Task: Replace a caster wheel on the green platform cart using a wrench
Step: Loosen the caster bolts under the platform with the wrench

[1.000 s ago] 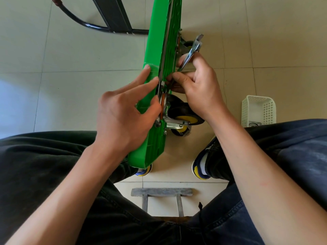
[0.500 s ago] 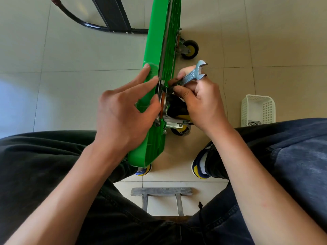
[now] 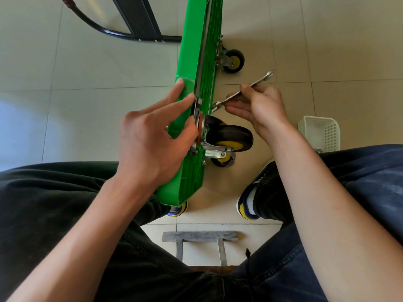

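Head view: the green cart [image 3: 192, 136] stands on edge between the knees. The left hand [image 3: 150, 136] rests spread against its deck. The right hand [image 3: 259, 105] pinches the wrench [image 3: 246, 91], whose lower end sits at the underside above the caster wheel [image 3: 229, 138].

pale tiled floor [image 3: 65, 68] with grey grout lines, bright daylight patch at 9 o'clock. white plastic basket [image 3: 319, 132] at 3 o'clock. grey stool frame [image 3: 199, 236] at 6 o'clock.
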The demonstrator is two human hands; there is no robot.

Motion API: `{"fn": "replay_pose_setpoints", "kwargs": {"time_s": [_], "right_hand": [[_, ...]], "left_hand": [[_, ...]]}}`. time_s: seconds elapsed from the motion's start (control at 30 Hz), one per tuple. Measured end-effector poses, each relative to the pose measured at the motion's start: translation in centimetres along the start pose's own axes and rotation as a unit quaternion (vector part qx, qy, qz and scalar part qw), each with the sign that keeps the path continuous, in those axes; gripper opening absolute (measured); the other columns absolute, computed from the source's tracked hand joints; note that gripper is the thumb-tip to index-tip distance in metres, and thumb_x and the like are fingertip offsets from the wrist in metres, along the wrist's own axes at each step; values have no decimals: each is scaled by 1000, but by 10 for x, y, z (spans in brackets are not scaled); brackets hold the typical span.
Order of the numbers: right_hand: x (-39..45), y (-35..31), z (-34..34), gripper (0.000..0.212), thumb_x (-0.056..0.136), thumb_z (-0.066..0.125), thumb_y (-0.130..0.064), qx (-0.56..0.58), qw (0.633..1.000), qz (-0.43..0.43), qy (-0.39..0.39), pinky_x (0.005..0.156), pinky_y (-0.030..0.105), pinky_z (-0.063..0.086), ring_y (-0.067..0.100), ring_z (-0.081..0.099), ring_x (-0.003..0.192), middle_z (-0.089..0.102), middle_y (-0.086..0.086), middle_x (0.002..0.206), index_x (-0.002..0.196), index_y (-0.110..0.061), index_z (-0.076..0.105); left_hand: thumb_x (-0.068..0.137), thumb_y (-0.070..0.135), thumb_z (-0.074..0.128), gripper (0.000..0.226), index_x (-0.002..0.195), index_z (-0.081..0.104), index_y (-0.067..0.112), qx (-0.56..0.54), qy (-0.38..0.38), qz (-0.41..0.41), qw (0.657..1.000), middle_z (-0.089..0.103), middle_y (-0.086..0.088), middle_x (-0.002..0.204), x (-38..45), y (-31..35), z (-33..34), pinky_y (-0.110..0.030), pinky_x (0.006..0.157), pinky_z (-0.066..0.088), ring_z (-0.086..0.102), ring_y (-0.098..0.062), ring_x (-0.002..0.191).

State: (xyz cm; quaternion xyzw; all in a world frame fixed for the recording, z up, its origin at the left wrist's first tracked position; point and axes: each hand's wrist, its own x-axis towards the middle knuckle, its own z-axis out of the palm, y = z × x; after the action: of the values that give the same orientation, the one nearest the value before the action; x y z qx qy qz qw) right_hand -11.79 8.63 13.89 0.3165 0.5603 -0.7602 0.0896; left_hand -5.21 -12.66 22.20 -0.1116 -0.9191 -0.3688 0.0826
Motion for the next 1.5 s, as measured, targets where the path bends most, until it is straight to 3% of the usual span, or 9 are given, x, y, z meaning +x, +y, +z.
{"fn": "replay_pose_setpoints", "kwargs": {"time_s": [0.2,0.3,0.57,0.83,1.07,1.13,1.27,1.5], "right_hand": [[30,9,9,19,106,52,-14,10,978,190,-89,57,30,62,25,77,67,75,19,78,103,3,59],[40,14,10,23,107,50,-14,-13,964,238,-116,54,28,60,22,76,65,76,18,78,101,4,62],[43,16,13,14,104,52,-9,4,951,262,-162,59,29,63,21,76,65,76,18,81,101,0,61],[44,16,14,14,103,52,-8,-2,949,265,-172,58,29,63,21,76,64,76,18,79,98,1,60],[41,11,22,12,103,53,-10,-17,957,234,-167,55,29,62,23,76,64,75,18,78,99,0,58],[37,8,26,16,104,54,-12,-27,965,208,-154,55,29,62,24,76,66,75,20,81,109,3,58],[21,1,31,29,104,55,-11,-73,988,87,-107,61,36,63,33,76,73,73,27,95,127,7,54],[-16,-12,35,21,102,58,-9,-150,977,-123,-91,72,50,64,33,76,78,76,19,89,122,-5,54]], "left_hand": [[92,25,68,31,121,75,17,-1,4,11,1000,64,0,136,-1,-1,1,-38,63,61,75,-30,71],[92,23,68,31,122,74,16,2,5,16,1000,64,-1,136,-1,-1,1,-35,64,61,76,-29,72],[91,24,69,31,121,75,18,-1,9,7,1000,64,2,135,-1,-2,2,-31,68,61,76,-20,78],[92,25,68,32,122,74,17,1,8,11,1000,64,2,136,0,-1,1,-37,64,62,76,-28,76],[92,24,69,32,122,74,18,3,8,7,1000,63,3,136,0,-1,1,-35,65,61,76,-26,75],[92,24,69,31,122,74,17,3,9,8,1000,63,3,136,0,-2,1,-32,66,61,76,-23,76],[91,22,70,32,122,74,19,-2,5,6,1000,63,2,136,-1,-2,1,-33,67,61,76,-21,78],[91,26,67,32,122,75,21,4,4,0,1000,63,3,136,0,-1,0,-36,65,61,75,-32,73]]}}
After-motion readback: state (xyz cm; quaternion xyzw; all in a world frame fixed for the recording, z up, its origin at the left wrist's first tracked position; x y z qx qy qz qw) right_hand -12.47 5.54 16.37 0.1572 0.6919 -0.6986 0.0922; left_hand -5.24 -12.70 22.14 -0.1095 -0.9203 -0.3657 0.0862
